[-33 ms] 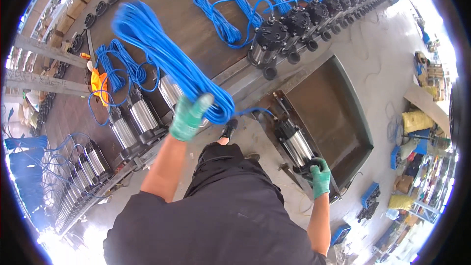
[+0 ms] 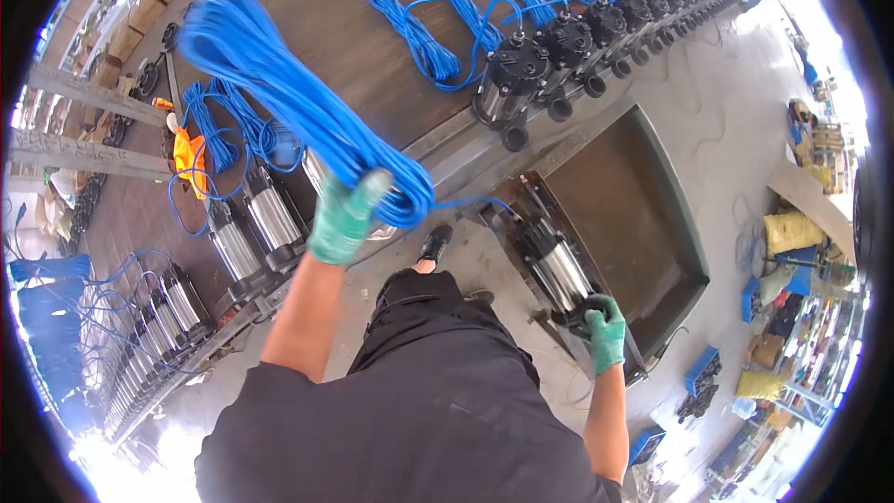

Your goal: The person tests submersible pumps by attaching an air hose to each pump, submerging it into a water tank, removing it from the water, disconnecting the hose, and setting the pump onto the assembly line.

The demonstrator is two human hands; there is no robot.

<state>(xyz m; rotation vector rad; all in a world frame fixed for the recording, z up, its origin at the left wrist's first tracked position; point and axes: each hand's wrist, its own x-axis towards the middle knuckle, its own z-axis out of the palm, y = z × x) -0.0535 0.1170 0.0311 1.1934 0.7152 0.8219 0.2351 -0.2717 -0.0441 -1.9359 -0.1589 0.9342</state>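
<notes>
My left hand (image 2: 343,219), in a green glove, is closed round the near end of a long coiled bundle of blue cable (image 2: 307,107), held up over the table. From the bundle a single strand runs right to a pump (image 2: 561,270) with a shiny steel body and black ends. That pump lies tilted on a metal stand beside a brown tray. My right hand (image 2: 605,331), gloved in green too, is closed on the pump's black near end; its fingertips are partly hidden.
Several upright pumps (image 2: 512,70) with coiled blue cables line the table's (image 2: 345,37) right edge. More steel-bodied pumps (image 2: 272,210) stand along its near left edge. The deep metal tray (image 2: 684,214) has raised walls. An orange cloth (image 2: 189,163) lies left; blue crates (image 2: 703,370) sit on the floor.
My left hand has moved slightly left with the cable bundle, whose far end has swung left and up. My right hand stays on the pump, which has shifted slightly left.
</notes>
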